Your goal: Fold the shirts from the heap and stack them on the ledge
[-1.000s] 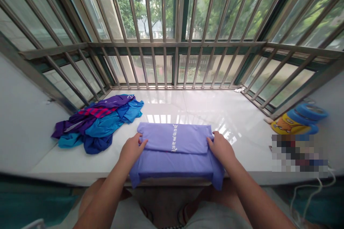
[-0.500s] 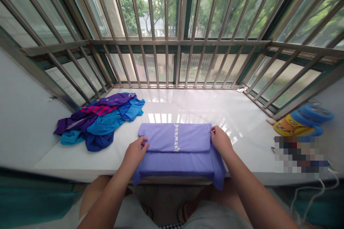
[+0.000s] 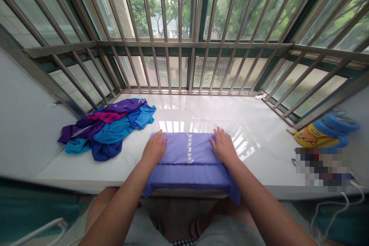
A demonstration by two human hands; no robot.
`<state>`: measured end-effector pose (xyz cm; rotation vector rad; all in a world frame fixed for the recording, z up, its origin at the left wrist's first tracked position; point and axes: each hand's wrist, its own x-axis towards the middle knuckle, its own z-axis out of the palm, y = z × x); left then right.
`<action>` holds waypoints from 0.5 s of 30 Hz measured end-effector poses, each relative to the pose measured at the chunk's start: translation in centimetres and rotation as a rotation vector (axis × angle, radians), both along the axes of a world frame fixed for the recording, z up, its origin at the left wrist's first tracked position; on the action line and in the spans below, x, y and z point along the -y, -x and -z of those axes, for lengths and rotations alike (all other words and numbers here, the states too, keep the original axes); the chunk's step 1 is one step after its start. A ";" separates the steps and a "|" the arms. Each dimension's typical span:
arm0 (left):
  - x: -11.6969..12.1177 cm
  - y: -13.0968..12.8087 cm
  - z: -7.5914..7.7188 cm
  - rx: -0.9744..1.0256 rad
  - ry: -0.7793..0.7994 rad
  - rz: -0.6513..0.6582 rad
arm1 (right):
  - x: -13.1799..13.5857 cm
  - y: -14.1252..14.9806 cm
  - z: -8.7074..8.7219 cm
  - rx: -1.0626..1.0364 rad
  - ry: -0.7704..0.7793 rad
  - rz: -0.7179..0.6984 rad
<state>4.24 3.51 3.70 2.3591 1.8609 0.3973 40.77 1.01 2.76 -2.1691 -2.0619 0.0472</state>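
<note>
A lilac shirt (image 3: 188,161) with a line of white print lies folded on the white window ledge (image 3: 253,123), its near edge hanging over the front. My left hand (image 3: 155,148) lies flat on the left end of the upper fold, fingers stretched out. My right hand (image 3: 223,148) lies flat on the right end the same way. Both palms press on the cloth and hold nothing.
A heap of blue, purple and red-striped clothes (image 3: 106,128) lies on the ledge to the left. Metal window bars (image 3: 184,46) close the back and sides. A yellow and blue object (image 3: 323,132) sits at the right. My knees are below the ledge.
My hands let go of the fold's side edges and moved inward onto the top of the shirt, now flat. The upper fold lies flatter on the lower part.
</note>
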 end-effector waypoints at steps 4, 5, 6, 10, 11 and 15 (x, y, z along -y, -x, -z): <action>-1.4 -1.5 2.8 -0.112 0.139 0.024 | -1.2 0.8 1.8 0.024 0.174 0.022; -1.7 -1.5 3.3 -0.127 0.144 0.017 | -1.6 0.6 2.1 0.025 0.181 0.021; -2.1 -1.5 3.8 -0.135 0.140 0.013 | -2.0 0.4 2.3 0.026 0.177 0.014; -4.5 -1.3 4.1 -0.147 0.143 0.014 | -4.7 -0.9 2.3 0.027 0.178 -0.048; -5.3 -1.3 3.9 -0.146 0.145 0.020 | -5.5 -1.2 2.1 0.027 0.190 -0.071; -7.8 -1.5 3.7 -0.129 0.151 0.049 | -7.7 -2.4 1.4 0.036 0.241 -0.156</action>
